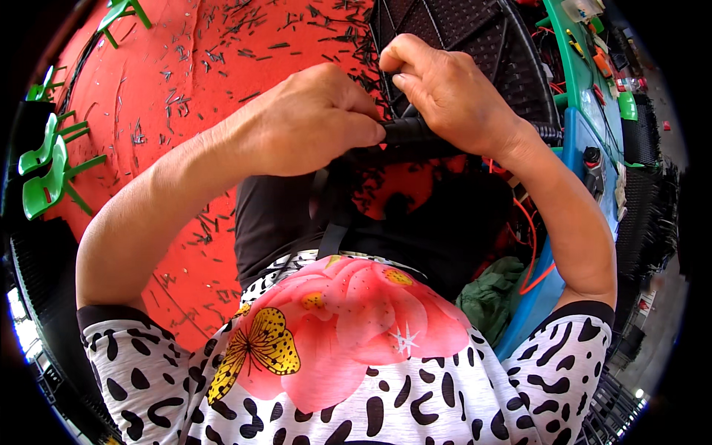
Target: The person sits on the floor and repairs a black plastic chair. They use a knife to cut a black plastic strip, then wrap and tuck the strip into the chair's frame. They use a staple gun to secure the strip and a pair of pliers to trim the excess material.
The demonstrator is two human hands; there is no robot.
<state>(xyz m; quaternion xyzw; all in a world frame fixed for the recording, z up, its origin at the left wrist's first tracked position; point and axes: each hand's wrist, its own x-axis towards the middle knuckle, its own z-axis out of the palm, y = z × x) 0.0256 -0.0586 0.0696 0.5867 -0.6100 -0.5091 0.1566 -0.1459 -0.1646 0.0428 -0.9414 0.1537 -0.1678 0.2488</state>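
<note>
Black wrapped bar (408, 131) of the woven panel (489, 37) lies between both hands. Left hand (319, 119) is curled beside the bar; right hand (456, 93) has bent fingers above it. What either grips, I cannot tell. Left of them, red floor (152, 85) carries black scraps (178, 104); rightward stands a blue table (572, 141).

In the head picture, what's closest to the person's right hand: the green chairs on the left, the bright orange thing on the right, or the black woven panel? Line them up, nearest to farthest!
1. Black woven panel: just past the right hand, near the top.
2. Orange thing: off to the right.
3. Green chairs: way over on the left.
</note>
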